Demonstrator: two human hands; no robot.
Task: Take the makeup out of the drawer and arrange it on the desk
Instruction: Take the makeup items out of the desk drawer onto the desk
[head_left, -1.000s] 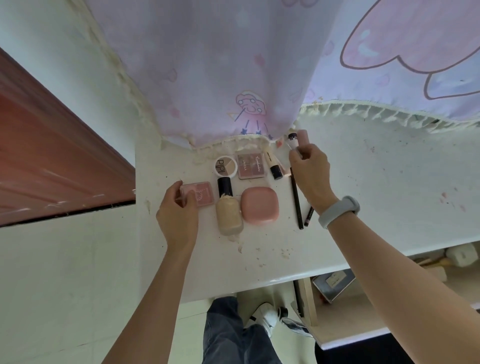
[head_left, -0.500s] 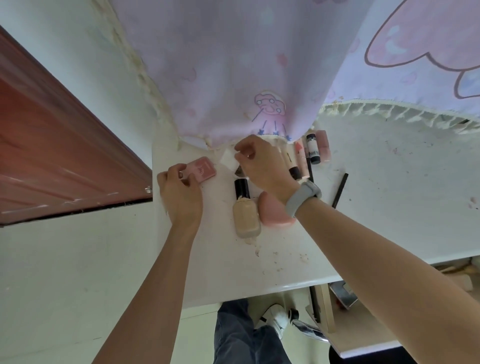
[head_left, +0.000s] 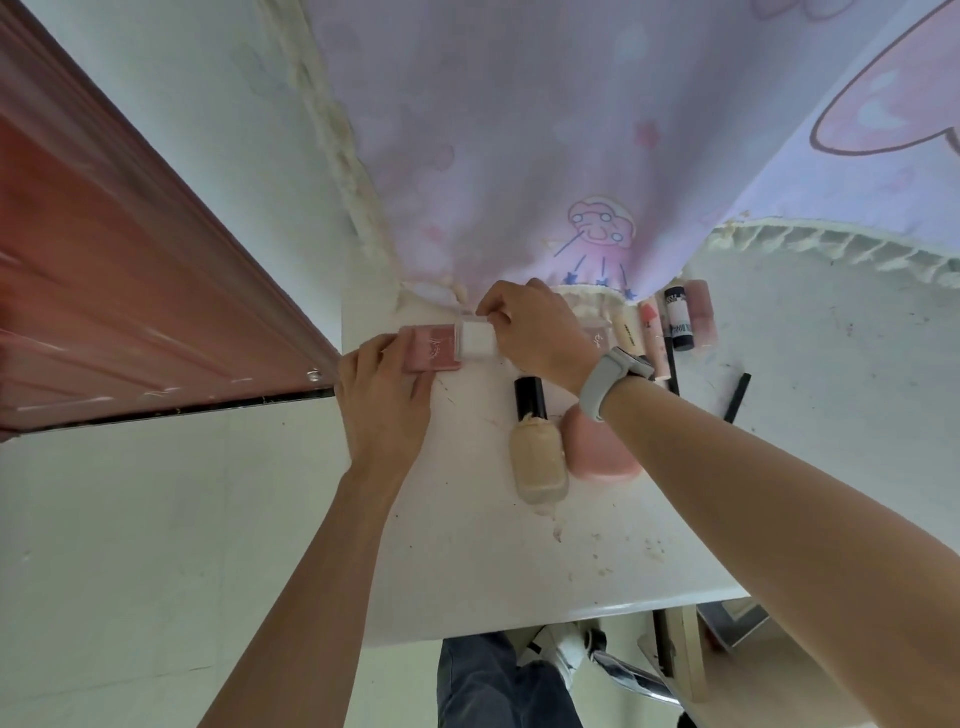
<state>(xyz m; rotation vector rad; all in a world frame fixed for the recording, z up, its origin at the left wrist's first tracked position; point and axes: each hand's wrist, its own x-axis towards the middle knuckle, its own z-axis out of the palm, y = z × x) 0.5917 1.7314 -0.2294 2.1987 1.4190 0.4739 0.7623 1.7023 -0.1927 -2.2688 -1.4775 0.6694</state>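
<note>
Head view, nearest first: the white bench (head_left: 467, 561) has a chipped, crumb-flecked front edge, and below it the drawer (head_left: 685, 654) stands open, its inside mostly out of sight, so I cannot tell whether any makeup remains there. On the bench lies a beige foundation bottle (head_left: 537, 462) with a glossy black cap, touching a rounded pink compact (head_left: 597, 457) half under my right forearm. My left hand (head_left: 384, 400) presses a flat pink palette (head_left: 431, 349) at the bench's left end, fingers lying over its near edge. My right hand (head_left: 535, 327) pinches a small white clear-edged case (head_left: 475, 338), setting it against the palette. Farther right, slim tubes (head_left: 652, 325) and a black-and-white stick (head_left: 679, 319) lie in a row by the frilled curtain hem (head_left: 587, 301); a thin black pencil (head_left: 737, 397) lies apart. Most pieces seem out — I judge what is left is the lining-up.
</note>
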